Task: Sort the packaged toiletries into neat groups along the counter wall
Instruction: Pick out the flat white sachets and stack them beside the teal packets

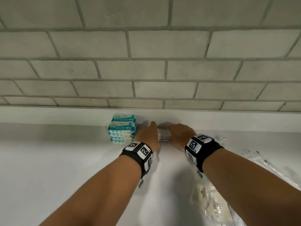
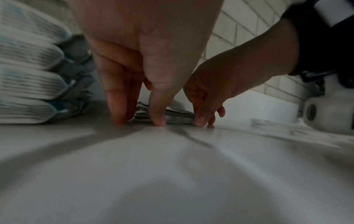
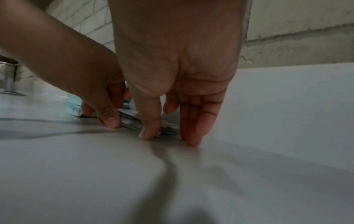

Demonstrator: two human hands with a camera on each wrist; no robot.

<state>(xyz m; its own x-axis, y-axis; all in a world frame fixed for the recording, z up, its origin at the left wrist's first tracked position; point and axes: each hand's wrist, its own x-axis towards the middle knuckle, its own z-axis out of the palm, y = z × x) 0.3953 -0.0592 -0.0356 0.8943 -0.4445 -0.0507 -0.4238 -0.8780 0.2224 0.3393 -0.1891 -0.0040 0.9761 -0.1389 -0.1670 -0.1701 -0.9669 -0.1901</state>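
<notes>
A low stack of flat white sachets (image 1: 163, 136) lies on the white counter (image 1: 65, 160) close to the wall ledge. My left hand (image 1: 150, 132) stands at its left side and my right hand (image 1: 175, 132) at its right. In the left wrist view the left hand (image 2: 138, 119) has straight fingers on the counter, thumb against the front edge of the sachets (image 2: 178, 116). In the right wrist view the right hand (image 3: 168, 136) brackets the sachets (image 3: 168, 130) the same way. A stack of teal-and-white wipe packs (image 1: 122, 128) stands just left, against the ledge.
A crumpled clear plastic bag (image 1: 228, 193) with pale contents lies on the counter at the right. A raised white ledge (image 1: 228, 119) runs below the grey brick wall (image 1: 162, 70). A metal fitting (image 3: 7, 78) stands far left in the right wrist view.
</notes>
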